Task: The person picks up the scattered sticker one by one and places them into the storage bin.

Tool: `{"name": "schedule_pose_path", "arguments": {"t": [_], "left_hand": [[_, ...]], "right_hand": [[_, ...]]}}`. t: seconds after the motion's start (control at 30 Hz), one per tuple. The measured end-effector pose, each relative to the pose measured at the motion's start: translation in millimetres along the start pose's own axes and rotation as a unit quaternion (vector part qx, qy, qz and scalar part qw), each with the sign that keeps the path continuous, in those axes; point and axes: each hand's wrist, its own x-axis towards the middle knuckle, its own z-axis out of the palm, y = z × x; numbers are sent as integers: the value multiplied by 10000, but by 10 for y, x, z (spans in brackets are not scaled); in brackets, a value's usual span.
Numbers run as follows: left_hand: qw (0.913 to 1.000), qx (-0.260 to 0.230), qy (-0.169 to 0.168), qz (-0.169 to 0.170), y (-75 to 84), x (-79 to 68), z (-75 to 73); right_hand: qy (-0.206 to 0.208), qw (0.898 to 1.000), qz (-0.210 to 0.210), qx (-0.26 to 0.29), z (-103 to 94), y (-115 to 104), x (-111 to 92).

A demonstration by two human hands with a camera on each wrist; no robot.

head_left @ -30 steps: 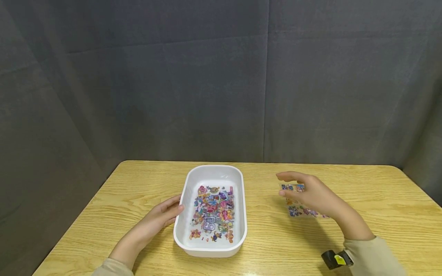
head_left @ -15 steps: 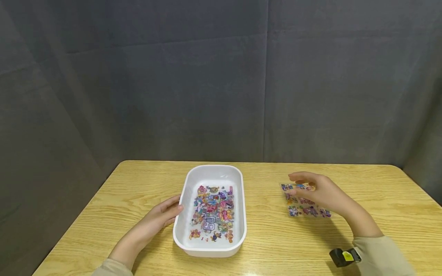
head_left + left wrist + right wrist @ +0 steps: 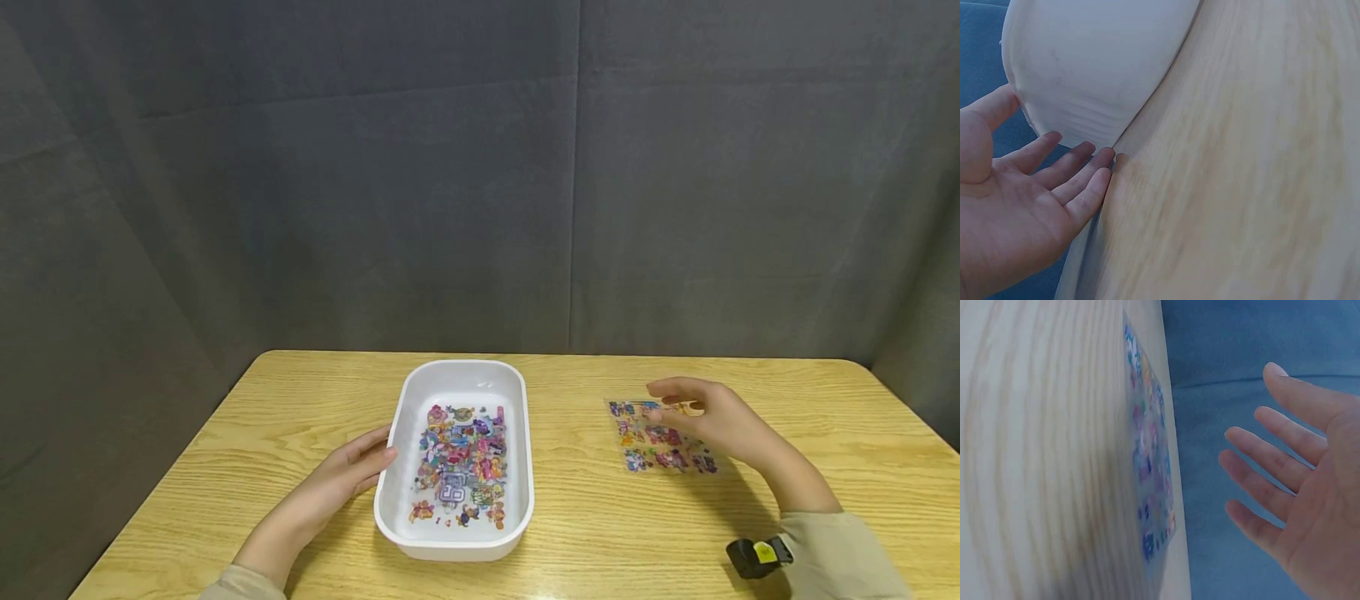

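Note:
A white rounded rectangular tray point(image 3: 517, 512) stands on the table, with clear sheets of colourful cartoon stickers point(image 3: 457, 458) lying in it. My left hand point(image 3: 339, 479) rests against the tray's left side, thumb at the rim. In the left wrist view, the loosely extended fingers point(image 3: 1079, 164) touch or nearly touch its outer wall. My right hand point(image 3: 716, 421) hovers above another clear sticker sheet point(image 3: 660, 454) on the table, right of the tray. Its fingers are spread apart from the thumb and hold nothing, as the right wrist view shows. The hand hides the sheet's upper right part.
The wooden table point(image 3: 585, 533) has rounded far corners, and a dark grey cloth point(image 3: 450, 208) hangs behind and beside it. A black strap piece with a yellow mark point(image 3: 757, 557) sits at my right sleeve.
My right hand has moved to the right over the loose sticker sheet, baring more of its left part. My left hand has stayed at the tray.

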Motion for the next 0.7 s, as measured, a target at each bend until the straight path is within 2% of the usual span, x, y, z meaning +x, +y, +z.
{"name": "schedule_pose_path", "arguments": {"t": [0.7], "left_hand": [[9999,-23,-104,59,-10,2,-7]], "right_hand": [[-77,9996,240,111,-106,290,-61]]}}
